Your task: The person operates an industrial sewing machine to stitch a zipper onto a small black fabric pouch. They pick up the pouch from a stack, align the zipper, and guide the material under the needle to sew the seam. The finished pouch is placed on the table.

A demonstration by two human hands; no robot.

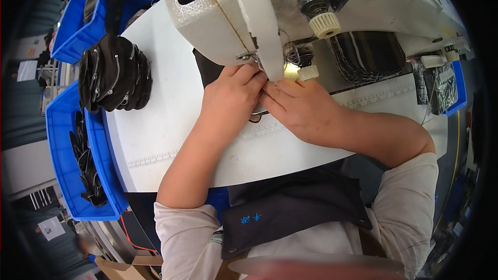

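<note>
Apparently the work is underway, not finished: the black flat fabric piece [206, 67] lies beneath the off-white metal sewing machine [207, 28], partly covered by the left hand [232, 96] and right hand [306, 108]. Their bent fingers meet at it; whether they pinch or merely press, I cannot tell. Leftward stands a round stack of dark zippered fabric pieces [116, 75], whether done or waiting is unclear; the machine's head overhangs the fingertips.
</note>
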